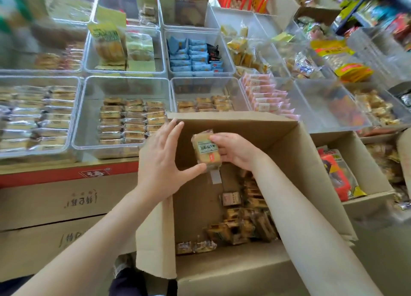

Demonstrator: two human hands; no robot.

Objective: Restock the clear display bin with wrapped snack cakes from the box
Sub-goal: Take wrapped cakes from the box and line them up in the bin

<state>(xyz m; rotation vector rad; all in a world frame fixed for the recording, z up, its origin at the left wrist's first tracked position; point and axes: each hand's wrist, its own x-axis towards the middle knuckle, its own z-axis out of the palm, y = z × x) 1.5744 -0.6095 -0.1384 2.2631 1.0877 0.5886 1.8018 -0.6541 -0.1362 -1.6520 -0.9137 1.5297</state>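
**A snack cake held over the open box**

At the centre of the frame the right hand [233,152] holds a wrapped snack cake [205,150] above the open cardboard box [295,162], its fingers curled round the right side of the wrapper. The left hand [165,156] meets the cake from the left: its fingers are spread and reach up over the box's rear left corner, while the thumb touches the lower edge of the wrapper. More wrapped cakes [242,226] lie loose on the box floor in the lower middle of the frame.

Just left of the box's upper corner stands a clear display bin [89,109] with rows of similar wrapped cakes [132,122] lying flat in it. To its right, behind the box's far wall, another clear bin [231,89] holds a few more. Bins of blue packets [193,55] and pink packets [264,93] fill the upper middle and right of the frame.
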